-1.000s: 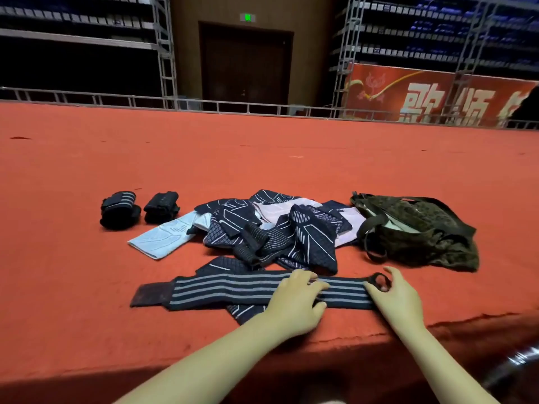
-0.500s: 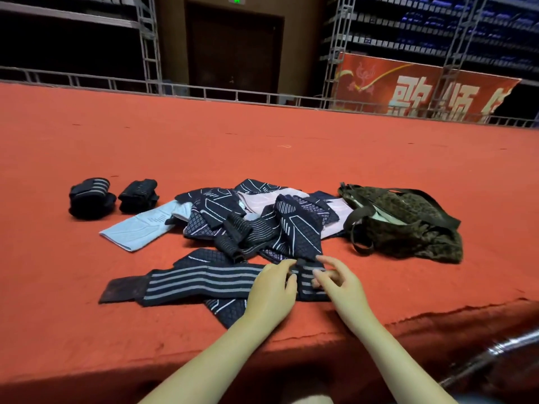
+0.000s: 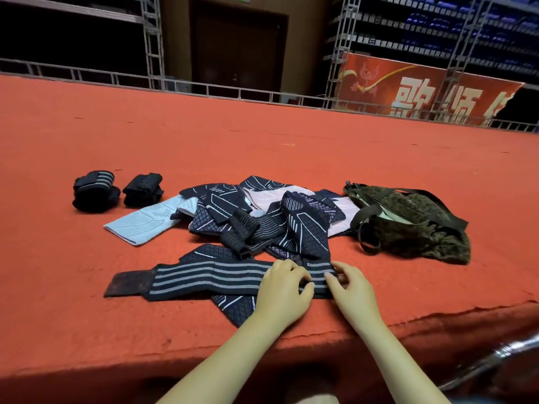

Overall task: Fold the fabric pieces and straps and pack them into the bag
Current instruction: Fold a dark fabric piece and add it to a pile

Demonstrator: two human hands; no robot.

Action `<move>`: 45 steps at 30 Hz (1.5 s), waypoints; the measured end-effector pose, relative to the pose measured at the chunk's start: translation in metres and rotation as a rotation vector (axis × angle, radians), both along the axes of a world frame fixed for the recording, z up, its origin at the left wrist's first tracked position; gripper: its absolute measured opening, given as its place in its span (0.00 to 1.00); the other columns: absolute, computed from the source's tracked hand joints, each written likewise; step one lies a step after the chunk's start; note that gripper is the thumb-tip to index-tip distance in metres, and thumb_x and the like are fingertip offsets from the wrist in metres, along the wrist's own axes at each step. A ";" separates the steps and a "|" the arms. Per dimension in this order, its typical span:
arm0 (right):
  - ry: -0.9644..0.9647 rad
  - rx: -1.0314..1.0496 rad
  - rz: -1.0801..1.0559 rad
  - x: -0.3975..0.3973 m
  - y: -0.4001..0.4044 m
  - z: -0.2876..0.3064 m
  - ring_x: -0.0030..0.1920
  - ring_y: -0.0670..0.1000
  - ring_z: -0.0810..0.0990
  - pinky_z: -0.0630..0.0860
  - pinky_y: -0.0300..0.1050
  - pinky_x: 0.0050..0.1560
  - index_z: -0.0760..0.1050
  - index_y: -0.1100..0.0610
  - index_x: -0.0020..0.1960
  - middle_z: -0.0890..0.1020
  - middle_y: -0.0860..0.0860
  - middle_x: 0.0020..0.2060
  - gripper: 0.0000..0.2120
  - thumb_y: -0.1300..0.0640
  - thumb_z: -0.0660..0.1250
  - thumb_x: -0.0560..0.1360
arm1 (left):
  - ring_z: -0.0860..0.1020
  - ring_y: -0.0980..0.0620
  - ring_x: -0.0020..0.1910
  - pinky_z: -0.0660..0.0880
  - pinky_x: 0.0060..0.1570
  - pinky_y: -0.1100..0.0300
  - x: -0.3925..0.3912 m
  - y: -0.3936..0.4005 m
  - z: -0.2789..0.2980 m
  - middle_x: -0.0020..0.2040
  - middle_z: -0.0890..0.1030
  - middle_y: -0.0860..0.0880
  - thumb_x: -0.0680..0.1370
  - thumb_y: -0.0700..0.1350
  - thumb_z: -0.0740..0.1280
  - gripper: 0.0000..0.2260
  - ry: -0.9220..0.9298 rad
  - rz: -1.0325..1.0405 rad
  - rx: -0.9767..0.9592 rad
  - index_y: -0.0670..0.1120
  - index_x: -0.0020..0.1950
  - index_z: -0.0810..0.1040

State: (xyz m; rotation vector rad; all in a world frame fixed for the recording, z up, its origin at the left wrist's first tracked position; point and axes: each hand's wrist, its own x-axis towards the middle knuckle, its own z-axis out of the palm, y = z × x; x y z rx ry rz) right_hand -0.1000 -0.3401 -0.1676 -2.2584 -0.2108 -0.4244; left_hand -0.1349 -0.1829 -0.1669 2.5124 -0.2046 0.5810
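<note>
We see a big red carpeted counter (image 3: 262,147) with a rail along its far edge and a red banner (image 3: 420,88) behind it. Near the front sits a pile of fabric pieces (image 3: 262,217), dark blue with white line patterns, plus a pale blue piece (image 3: 145,221) sticking out on the left. Right of the pile, just beside it, lies the bag (image 3: 414,225), dark green patterned, mouth open, strap looped in front. In front of the pile a long black strap (image 3: 204,277) with grey stripes lies flat, its plain dark end pointing left. It rests over another dark patterned piece (image 3: 233,304). Our left hand (image 3: 284,293) holds the strap near its right end, fingers curled onto it. Our right hand (image 3: 354,290) pinches the folded right end of the same strap, the two hands close together. Far left, well apart from the pile, two rolled straps (image 3: 116,191) stand side by side.
</note>
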 end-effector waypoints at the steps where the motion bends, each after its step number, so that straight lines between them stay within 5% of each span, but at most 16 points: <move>1: -0.002 0.053 0.015 -0.001 0.000 0.001 0.46 0.47 0.77 0.67 0.34 0.49 0.79 0.56 0.58 0.80 0.52 0.51 0.12 0.60 0.68 0.75 | 0.71 0.51 0.56 0.68 0.58 0.58 0.000 0.001 0.000 0.50 0.76 0.53 0.75 0.54 0.60 0.12 -0.014 -0.003 -0.016 0.51 0.52 0.79; 4: 0.031 0.136 0.036 -0.004 -0.001 0.005 0.42 0.45 0.79 0.74 0.40 0.48 0.80 0.53 0.55 0.82 0.49 0.48 0.11 0.61 0.69 0.74 | 0.71 0.50 0.55 0.70 0.57 0.56 -0.002 0.001 0.000 0.50 0.76 0.52 0.73 0.56 0.59 0.17 -0.067 0.006 -0.056 0.50 0.53 0.79; 7: 0.152 0.157 0.029 -0.002 -0.001 0.008 0.36 0.47 0.77 0.78 0.49 0.43 0.77 0.49 0.56 0.81 0.47 0.39 0.15 0.60 0.72 0.71 | 0.71 0.49 0.53 0.73 0.53 0.54 -0.001 0.001 -0.002 0.48 0.74 0.51 0.70 0.51 0.68 0.12 -0.149 0.062 -0.048 0.50 0.52 0.80; 12: 0.300 0.305 0.097 0.001 0.002 0.014 0.32 0.46 0.77 0.74 0.42 0.32 0.78 0.54 0.55 0.79 0.49 0.34 0.13 0.63 0.69 0.72 | 0.68 0.53 0.55 0.73 0.54 0.52 -0.001 0.001 -0.003 0.52 0.77 0.53 0.65 0.48 0.71 0.13 -0.194 0.097 0.037 0.54 0.49 0.81; 15: 0.336 0.520 0.144 -0.002 0.012 0.020 0.28 0.42 0.75 0.70 0.38 0.25 0.78 0.56 0.51 0.79 0.51 0.35 0.07 0.64 0.66 0.75 | 0.70 0.52 0.60 0.67 0.62 0.51 -0.001 0.002 0.002 0.57 0.77 0.57 0.74 0.51 0.66 0.14 -0.043 0.058 0.050 0.55 0.59 0.78; 20: 0.261 0.439 0.281 -0.008 0.026 0.018 0.38 0.41 0.77 0.72 0.34 0.37 0.81 0.54 0.51 0.80 0.48 0.37 0.12 0.62 0.59 0.80 | 0.73 0.45 0.60 0.67 0.61 0.52 0.003 0.008 0.011 0.59 0.78 0.46 0.82 0.49 0.53 0.15 0.109 0.109 -0.347 0.53 0.67 0.70; 26: 0.141 0.221 0.370 -0.011 0.026 0.012 0.43 0.41 0.78 0.72 0.32 0.47 0.81 0.48 0.53 0.81 0.48 0.46 0.16 0.67 0.69 0.72 | 0.73 0.50 0.62 0.67 0.60 0.56 -0.003 0.009 0.020 0.62 0.77 0.50 0.82 0.56 0.50 0.19 0.150 0.072 -0.687 0.52 0.67 0.70; 30: 0.319 0.277 0.339 -0.008 0.034 0.019 0.37 0.44 0.74 0.74 0.37 0.35 0.75 0.51 0.59 0.78 0.49 0.48 0.20 0.64 0.73 0.70 | 0.73 0.47 0.62 0.68 0.58 0.57 0.000 0.023 0.026 0.60 0.78 0.45 0.79 0.50 0.60 0.18 0.220 0.130 -0.419 0.49 0.69 0.69; 34: 0.339 0.121 0.301 0.002 0.044 0.019 0.45 0.44 0.78 0.76 0.41 0.52 0.74 0.47 0.61 0.80 0.44 0.47 0.17 0.49 0.70 0.73 | 0.68 0.47 0.61 0.67 0.61 0.53 -0.004 0.057 0.017 0.57 0.76 0.50 0.76 0.52 0.63 0.23 0.121 0.224 -0.052 0.51 0.70 0.67; 37: 0.304 0.037 0.238 0.003 0.054 0.015 0.53 0.44 0.79 0.74 0.48 0.59 0.75 0.43 0.60 0.82 0.42 0.48 0.14 0.42 0.63 0.76 | 0.68 0.48 0.59 0.66 0.61 0.56 -0.011 0.066 0.008 0.55 0.75 0.51 0.76 0.52 0.63 0.23 0.059 0.215 -0.039 0.53 0.71 0.67; 41: 0.277 0.019 0.193 -0.002 0.061 0.008 0.46 0.45 0.80 0.77 0.50 0.52 0.74 0.43 0.60 0.81 0.42 0.40 0.17 0.40 0.64 0.73 | 0.69 0.49 0.59 0.66 0.62 0.54 -0.011 0.066 0.005 0.54 0.77 0.52 0.76 0.53 0.63 0.22 0.013 0.206 -0.034 0.53 0.70 0.68; 45: 0.270 0.069 0.216 -0.003 0.057 0.006 0.51 0.43 0.80 0.75 0.50 0.58 0.75 0.46 0.62 0.83 0.42 0.48 0.24 0.38 0.65 0.69 | 0.71 0.52 0.58 0.67 0.62 0.54 -0.011 0.066 0.006 0.53 0.79 0.55 0.78 0.53 0.61 0.20 0.001 0.137 -0.116 0.52 0.70 0.70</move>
